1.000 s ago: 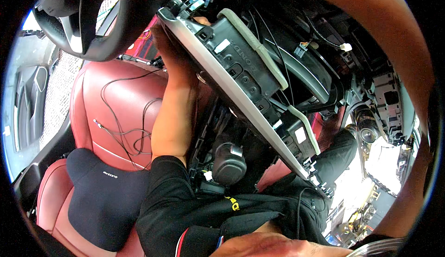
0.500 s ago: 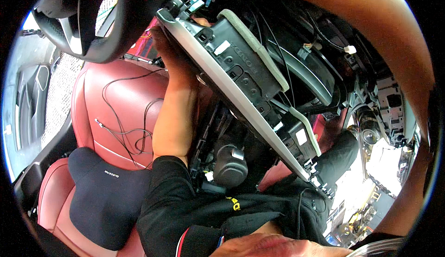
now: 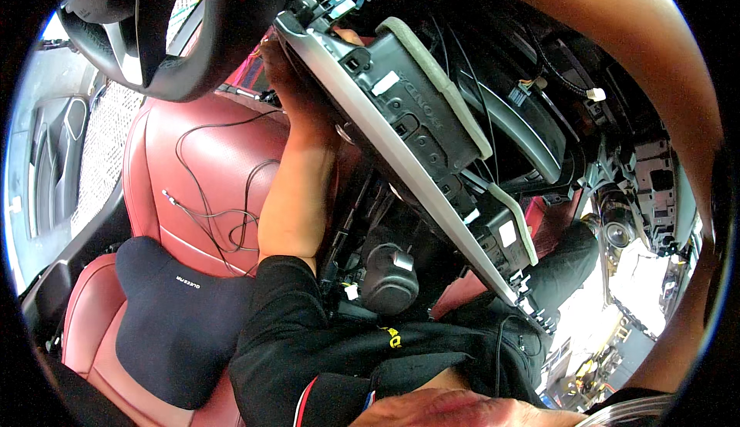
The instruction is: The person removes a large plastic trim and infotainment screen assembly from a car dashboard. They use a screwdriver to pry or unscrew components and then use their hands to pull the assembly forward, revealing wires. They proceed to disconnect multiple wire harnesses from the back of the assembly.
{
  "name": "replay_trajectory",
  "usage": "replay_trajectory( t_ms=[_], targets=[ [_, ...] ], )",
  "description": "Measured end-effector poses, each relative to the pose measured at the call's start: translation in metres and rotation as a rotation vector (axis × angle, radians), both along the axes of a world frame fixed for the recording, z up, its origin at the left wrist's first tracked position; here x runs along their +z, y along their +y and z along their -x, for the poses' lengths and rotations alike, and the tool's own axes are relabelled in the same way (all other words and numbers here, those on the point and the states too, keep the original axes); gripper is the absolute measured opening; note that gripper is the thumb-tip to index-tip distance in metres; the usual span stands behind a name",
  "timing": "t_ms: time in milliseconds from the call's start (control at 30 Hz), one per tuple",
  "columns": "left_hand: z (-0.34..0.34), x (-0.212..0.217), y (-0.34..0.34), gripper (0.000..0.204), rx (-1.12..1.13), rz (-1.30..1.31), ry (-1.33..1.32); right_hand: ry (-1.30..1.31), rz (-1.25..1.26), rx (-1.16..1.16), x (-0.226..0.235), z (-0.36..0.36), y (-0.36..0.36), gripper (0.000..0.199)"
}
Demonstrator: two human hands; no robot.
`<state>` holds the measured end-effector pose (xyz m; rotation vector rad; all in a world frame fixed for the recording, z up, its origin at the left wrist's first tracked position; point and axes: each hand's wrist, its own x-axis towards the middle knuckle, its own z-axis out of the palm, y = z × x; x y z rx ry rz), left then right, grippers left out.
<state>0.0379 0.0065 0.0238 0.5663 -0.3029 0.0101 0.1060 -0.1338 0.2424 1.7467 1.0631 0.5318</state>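
A long dashboard trim panel [image 3: 385,126] with a silver edge, black back, clips and foam-edged ducts lies slantwise before me. My left hand [image 3: 279,68] is closed around its upper-left end, near the steering wheel. Part of the hand is hidden by the panel, and a fingertip shows over its far side. My right arm [image 3: 617,11] curves up the right side and across the top of the view; the right hand itself is out of the picture. Behind the panel, a loose white connector [image 3: 596,94] hangs on a black cable.
The steering wheel [image 3: 173,72] is at upper left. A red seat [image 3: 208,149] carries a thin black cable [image 3: 202,184] and a dark cushion [image 3: 181,327]. A black gear-lever housing [image 3: 389,280] stands below the panel. Exposed wiring and a bare dashboard frame [image 3: 655,176] lie to the right.
The view has shifted slightly. The panel and my left hand sit a little further right in the picture; the left hand keeps its hold.
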Motion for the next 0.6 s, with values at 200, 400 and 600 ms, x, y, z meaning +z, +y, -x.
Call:
replay_trajectory(
  t_ms=[200, 400, 600],
  targets=[
    [-0.003, 0.007, 0.002, 0.085, -0.051, 0.017, 0.04, 0.259, -0.033, -0.116, 0.013, -0.005, 0.016, 0.02],
    [-0.016, 0.013, 0.0, 0.086, -0.082, 0.053, 0.067, 0.354, -0.192, 0.026, -0.006, -0.026, 0.006, 0.02],
    [-0.021, 0.011, -0.004, 0.088, -0.066, 0.069, 0.065, 0.342, -0.383, -0.109, -0.025, -0.027, 0.009, 0.019]
  ],
)
